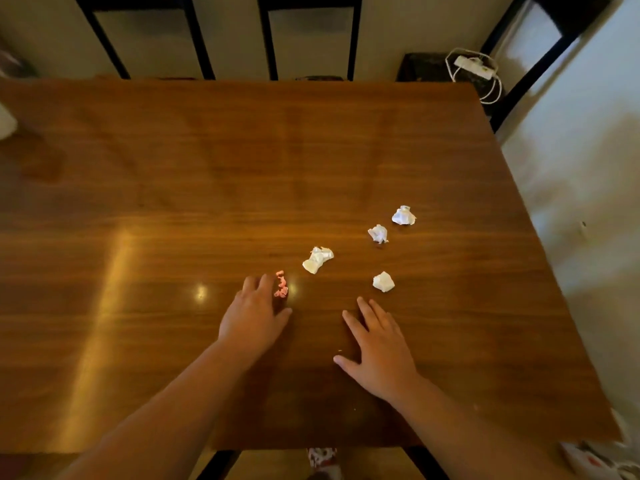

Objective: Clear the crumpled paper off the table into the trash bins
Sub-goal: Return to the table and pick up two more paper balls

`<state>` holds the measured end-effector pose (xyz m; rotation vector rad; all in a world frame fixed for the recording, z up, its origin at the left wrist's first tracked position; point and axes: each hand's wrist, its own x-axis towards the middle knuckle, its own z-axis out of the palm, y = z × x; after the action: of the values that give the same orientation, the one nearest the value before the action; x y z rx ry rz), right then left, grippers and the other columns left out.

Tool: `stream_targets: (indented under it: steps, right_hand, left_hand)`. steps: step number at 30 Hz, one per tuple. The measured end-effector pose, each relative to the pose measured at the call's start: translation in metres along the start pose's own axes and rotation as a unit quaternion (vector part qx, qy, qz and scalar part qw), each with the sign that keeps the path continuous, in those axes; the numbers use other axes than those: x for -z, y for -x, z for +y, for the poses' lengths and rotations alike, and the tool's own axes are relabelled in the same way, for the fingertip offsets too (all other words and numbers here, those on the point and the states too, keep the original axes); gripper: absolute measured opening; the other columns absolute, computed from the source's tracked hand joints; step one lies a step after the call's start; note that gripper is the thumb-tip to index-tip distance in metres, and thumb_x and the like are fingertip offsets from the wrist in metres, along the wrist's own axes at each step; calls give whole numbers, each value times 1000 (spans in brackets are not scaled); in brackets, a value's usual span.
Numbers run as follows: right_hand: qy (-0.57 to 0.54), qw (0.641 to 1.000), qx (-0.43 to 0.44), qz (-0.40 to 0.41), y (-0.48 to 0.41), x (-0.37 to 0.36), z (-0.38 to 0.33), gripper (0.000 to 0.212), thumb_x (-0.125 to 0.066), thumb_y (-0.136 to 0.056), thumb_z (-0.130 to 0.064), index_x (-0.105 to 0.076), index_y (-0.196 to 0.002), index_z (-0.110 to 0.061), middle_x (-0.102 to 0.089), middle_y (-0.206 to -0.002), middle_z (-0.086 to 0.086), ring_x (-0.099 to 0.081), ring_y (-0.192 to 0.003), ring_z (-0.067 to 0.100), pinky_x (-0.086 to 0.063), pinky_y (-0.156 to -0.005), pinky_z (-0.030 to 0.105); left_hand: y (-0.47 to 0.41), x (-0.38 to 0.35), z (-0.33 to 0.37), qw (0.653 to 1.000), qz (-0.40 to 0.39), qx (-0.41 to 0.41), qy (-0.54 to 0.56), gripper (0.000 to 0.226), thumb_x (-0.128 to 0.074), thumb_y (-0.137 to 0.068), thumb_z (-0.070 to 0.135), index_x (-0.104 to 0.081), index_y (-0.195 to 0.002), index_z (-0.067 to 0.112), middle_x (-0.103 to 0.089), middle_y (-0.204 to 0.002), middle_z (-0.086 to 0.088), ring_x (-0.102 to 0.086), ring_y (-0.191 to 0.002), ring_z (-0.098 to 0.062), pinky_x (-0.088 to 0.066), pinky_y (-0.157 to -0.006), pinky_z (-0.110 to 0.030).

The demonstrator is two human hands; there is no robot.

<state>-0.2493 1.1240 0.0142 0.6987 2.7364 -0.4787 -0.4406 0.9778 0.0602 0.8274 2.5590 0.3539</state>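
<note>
Pretty dim, warm indoor light overall. The table [311,168] is glossy, so there's a bright glare spot and a long pale streak on its left side. Whole shot is a bit soft, mushier toward the corners. Wide-angle lens bows the table edges and splays the chairs [308,36].

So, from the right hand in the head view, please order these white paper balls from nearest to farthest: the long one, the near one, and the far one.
From the right hand:
1. Near ball, just beyond the fingertips.
2. Long ball, ahead and to the left.
3. Far ball, farthest up the table, slightly right.
</note>
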Motion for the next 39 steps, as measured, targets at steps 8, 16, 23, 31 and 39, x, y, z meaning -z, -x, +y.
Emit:
stream_targets:
  steps: [8, 16, 23, 31, 39]
  right_hand:
    - [3, 998, 3, 59, -3, -12, 11, 74, -36, -80, -77, -33, -144, -41, -24, -161, -3, -8, -146, 16, -14, -113, 44]
    - [-10, 996, 33, 79, -2, -23, 22, 69, -37, -85, -74, -38, -143, -38, -31, -158, -2, -20, -147, 18, -20, -114, 44]
    - [-16, 995, 41, 84, -2, -25, 23, 68, -38, -85, -73, -43, -141, -35, -32, -157, 0, -23, -147, 21, -23, -114, 46]
    - [-23, 994, 50, 91, -1, -24, 24, 66, -38, -86, -70, -44, -141, -32, -35, -156, 2, -25, -146, 21, -23, -115, 46]
    - [-36, 994, 53, 94, -1, -29, 26, 66, -39, -88, -69, -42, -142, -32, -31, -158, 0, -18, -148, 19, -16, -117, 42]
  left_hand:
    - [-45, -14, 10, 999, -36, 7, -25, 63, -64, -85, 43, -31, -136, 27, -52, -129, -7, -59, -112, -28, -53, -85, -37]
    - [-49, -27, 4, 995, 34, 42, 81, 21, -68, -85, 26, -60, -103, 20, -60, -96, 3, -55, -83, -13, -39, -65, -21]
    - [-51, -33, -5, 945, 53, 141, 292, 13, -58, -90, 40, -64, -80, 35, -62, -76, 13, -57, -64, -6, -43, -53, -23]
    - [-54, -26, 9, 694, 20, 264, 670, 41, -59, -85, 53, -53, -51, 29, -42, -51, 10, -38, -45, -8, -33, -39, -23]
    - [-62, -25, 34, 880, 58, 172, 439, 30, -60, -86, 50, -56, -73, 24, -55, -64, 9, -49, -51, -9, -36, -44, -25]
